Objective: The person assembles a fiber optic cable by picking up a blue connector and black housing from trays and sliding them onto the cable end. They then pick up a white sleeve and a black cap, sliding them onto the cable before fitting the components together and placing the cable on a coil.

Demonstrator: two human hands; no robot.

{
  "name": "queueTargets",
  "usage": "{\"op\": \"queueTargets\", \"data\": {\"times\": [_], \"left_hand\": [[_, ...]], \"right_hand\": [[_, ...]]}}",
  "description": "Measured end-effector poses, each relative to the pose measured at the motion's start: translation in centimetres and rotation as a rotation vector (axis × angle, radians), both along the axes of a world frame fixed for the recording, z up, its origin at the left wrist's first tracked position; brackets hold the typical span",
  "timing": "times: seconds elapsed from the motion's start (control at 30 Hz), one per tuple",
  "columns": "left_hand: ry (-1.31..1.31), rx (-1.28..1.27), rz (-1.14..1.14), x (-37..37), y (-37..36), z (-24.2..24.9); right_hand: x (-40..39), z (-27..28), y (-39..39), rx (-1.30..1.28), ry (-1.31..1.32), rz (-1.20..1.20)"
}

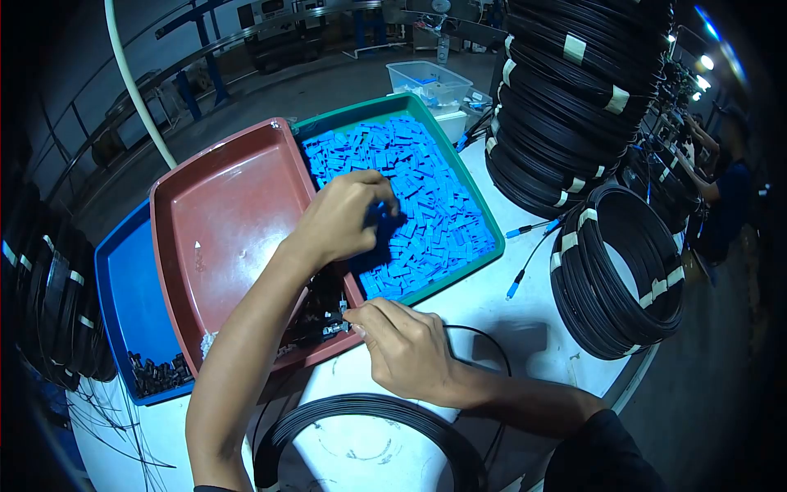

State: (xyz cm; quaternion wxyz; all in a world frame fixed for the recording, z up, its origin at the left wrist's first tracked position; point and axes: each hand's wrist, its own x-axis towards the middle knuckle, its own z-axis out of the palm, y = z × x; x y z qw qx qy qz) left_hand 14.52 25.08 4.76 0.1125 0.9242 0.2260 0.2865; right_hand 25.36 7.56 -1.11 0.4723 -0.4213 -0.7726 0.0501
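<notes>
My left hand (344,215) reaches over the green tray (490,232) and its fingers close on a small blue plastic piece (379,215) from the heap of blue pieces (426,205). My right hand (406,344) rests on the white table, pinching the end of a thin black cable (479,338) with a small connector (334,329) at the edge of the red tray (221,213). The cable runs back to a black coil (369,414) lying near me.
A blue tray (123,303) at left holds small black parts (160,375). Tall stacks of taped black cable coils (574,98) and a coil (619,275) stand at right. A clear bin (430,82) sits behind. Another person (721,193) works at far right.
</notes>
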Motion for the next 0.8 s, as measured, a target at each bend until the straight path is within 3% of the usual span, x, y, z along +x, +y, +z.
{"op": "queueTargets", "data": {"times": [0.07, 0.4, 0.57, 0.63, 0.8], "left_hand": [[0.084, 0.238, -0.004, 0.2, -0.2, -0.2], [0.251, 0.366, 0.262, 5.1, 2.8, -0.6], [0.383, 0.403, 0.299, 5.0, 3.2, -0.5], [0.399, 0.280, 0.301, 4.7, 3.4, -0.4], [0.303, 0.252, 0.234, 3.7, 3.4, -0.9]], "right_hand": [[-0.1, 0.1, -0.1, -0.005, -0.002, 0.009], [-0.2, -0.9, -0.3, 0.038, -0.028, 0.038], [-0.2, -0.5, -0.4, 0.070, -0.013, 0.033], [-0.1, -0.5, -0.4, 0.059, -0.028, 0.033], [-0.4, -1.4, -0.3, 0.074, -0.024, 0.047]]}}
